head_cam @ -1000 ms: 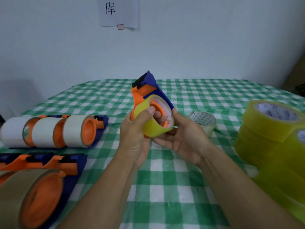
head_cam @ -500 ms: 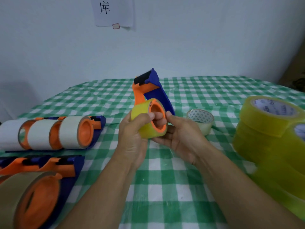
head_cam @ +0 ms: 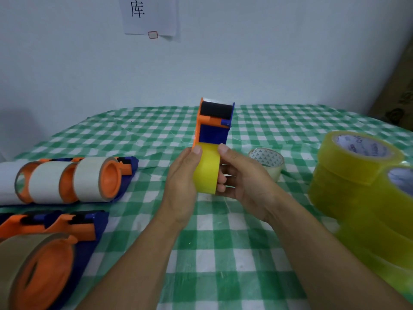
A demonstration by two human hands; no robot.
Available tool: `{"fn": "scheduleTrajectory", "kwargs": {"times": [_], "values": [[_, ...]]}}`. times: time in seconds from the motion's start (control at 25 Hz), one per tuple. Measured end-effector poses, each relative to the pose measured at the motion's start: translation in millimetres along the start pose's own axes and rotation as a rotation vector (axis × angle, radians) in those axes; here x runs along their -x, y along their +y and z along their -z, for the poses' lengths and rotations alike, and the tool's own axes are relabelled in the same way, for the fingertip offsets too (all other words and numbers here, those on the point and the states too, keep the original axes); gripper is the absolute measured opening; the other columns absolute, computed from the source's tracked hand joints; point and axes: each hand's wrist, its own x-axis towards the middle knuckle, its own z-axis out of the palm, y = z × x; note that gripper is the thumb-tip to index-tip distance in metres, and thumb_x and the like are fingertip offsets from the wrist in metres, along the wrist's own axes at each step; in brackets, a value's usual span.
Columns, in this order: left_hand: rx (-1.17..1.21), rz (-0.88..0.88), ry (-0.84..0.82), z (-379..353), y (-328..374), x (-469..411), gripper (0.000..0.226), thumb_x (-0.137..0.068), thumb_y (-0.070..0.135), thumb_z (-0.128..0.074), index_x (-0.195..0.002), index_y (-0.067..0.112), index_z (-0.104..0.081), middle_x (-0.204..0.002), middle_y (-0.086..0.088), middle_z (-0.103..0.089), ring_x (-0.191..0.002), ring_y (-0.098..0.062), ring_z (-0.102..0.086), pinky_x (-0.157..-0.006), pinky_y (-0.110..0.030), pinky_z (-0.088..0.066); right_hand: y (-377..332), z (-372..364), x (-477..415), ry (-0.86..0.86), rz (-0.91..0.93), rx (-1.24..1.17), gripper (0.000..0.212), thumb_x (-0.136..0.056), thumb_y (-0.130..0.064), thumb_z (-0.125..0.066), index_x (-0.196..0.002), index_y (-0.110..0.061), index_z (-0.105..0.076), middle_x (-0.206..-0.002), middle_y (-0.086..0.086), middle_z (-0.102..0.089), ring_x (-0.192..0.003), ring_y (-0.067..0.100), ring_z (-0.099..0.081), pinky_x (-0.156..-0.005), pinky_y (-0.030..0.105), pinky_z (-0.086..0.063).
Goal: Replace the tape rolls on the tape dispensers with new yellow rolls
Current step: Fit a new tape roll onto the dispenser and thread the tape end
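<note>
A yellow tape roll point(head_cam: 206, 170), mounted on an orange-and-blue tape dispenser point(head_cam: 214, 124), was gripped above the bench point(head_cam: 234, 253) by the left hand point(head_cam: 182, 186) and right hand point(head_cam: 242, 179), thumbs on top.

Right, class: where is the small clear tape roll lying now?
In the head view the small clear tape roll lies flat on the checked tablecloth, right of centre, just behind the right hand and left of the stacked yellow rolls.

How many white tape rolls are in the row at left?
3, lying side by side: outermost roll, cut by the frame's left edge; middle roll; innermost roll. More may lie out of frame.
</note>
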Motion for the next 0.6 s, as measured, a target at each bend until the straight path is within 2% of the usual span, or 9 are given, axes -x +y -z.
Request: {"fn": "scheduleTrajectory", "kwargs": {"times": [0.08,0.16,0.24,0.36,0.44,0.48,0.56,0.6], "values": [[0.001,0.026,0.007,-3,2,0,0.053,-0.103,0.041,-0.041,-0.111,-0.006,-0.064,-0.066,-0.016,-0.066,-0.056,-0.026,-0.063,-0.055,-0.033,-0.055,1,1,1,-0.019,0.054,0.010,0.032,-0.094,-0.039,-0.064,-0.094,-0.007,-0.060,-0.063,0.005,-0.054,-0.061,0.020,-0.053,-0.068,0.036,-0.052],[0.010,0.071,0.016,-6,5,2,0.052,-0.105,0.041,-0.034,-0.105,0.002,-0.068,-0.066,-0.015,-0.066,-0.056,-0.023,-0.063,-0.053,-0.033,-0.055,1,2,1,-0.033,0.094,0.027,0.020,-0.092,-0.028,-0.068,-0.095,-0.009,-0.063,-0.063,0.004,-0.054,-0.062,0.018,-0.053,-0.064,0.034,-0.050],[0.036,0.123,0.040,-9,8,2,0.052,-0.105,0.041,-0.031,-0.099,0.008,-0.071,-0.070,-0.014,-0.069,-0.057,-0.022,-0.064,-0.053,-0.034,-0.056,2,4,0,-0.027,0.120,0.037,0.031,-0.082,-0.021,-0.071,-0.110,-0.008,-0.066,-0.070,0.005,-0.057,-0.062,0.016,-0.054,-0.060,0.032,-0.050],[0.052,0.170,0.071,-8,8,0,0.047,-0.107,0.036,-0.033,-0.099,0.009,-0.070,-0.077,-0.014,-0.071,-0.061,-0.026,-0.065,-0.056,-0.038,-0.055,5,6,-2,-0.005,0.185,0.068,0.054,-0.069,-0.008,-0.072,-0.122,-0.011,-0.062,-0.098,0.005,-0.066,-0.074,0.016,-0.062,-0.057,0.029,-0.050],[0.050,0.190,0.108,-6,8,-1,0.040,-0.106,0.031,-0.036,-0.097,0.011,-0.069,-0.075,-0.010,-0.072,-0.064,-0.023,-0.066,-0.062,-0.038,-0.054,8,9,-3,0.003,0.242,0.137,0.066,-0.063,-0.002,-0.074,-0.126,-0.017,-0.061,-0.118,0.004,-0.067,-0.102,0.018,-0.066,-0.064,0.032,-0.054],[0.051,0.198,0.124,-5,8,-2,0.037,-0.105,0.029,-0.038,-0.095,0.012,-0.069,-0.073,-0.007,-0.071,-0.065,-0.021,-0.067,-0.064,-0.037,-0.053,9,11,-4,0.008,0.271,0.170,0.071,-0.061,-0.001,-0.075,-0.127,-0.020,-0.061,-0.124,0.003,-0.066,-0.115,0.017,-0.063,-0.074,0.035,-0.057],[0.051,0.207,0.122,-4,8,-2,0.033,-0.103,0.024,-0.039,-0.091,0.013,-0.068,-0.070,-0.005,-0.071,-0.064,-0.018,-0.067,-0.065,-0.034,-0.052,11,13,-4,0.007,0.303,0.211,0.073,-0.060,-0.001,-0.076,-0.128,-0.022,-0.060,-0.128,0.000,-0.065,-0.125,0.013,-0.058,-0.093,0.040,-0.056],[0.050,0.207,0.110,-5,7,-1,0.032,-0.102,0.021,-0.039,-0.090,0.012,-0.067,-0.069,-0.006,-0.071,-0.062,-0.018,-0.067,-0.064,-0.034,-0.052,11,12,-3,-0.001,0.305,0.213,0.071,-0.061,-0.002,-0.076,-0.128,-0.021,-0.060,-0.127,0.000,-0.064,-0.123,0.013,-0.059,-0.092,0.039,-0.056]]}}
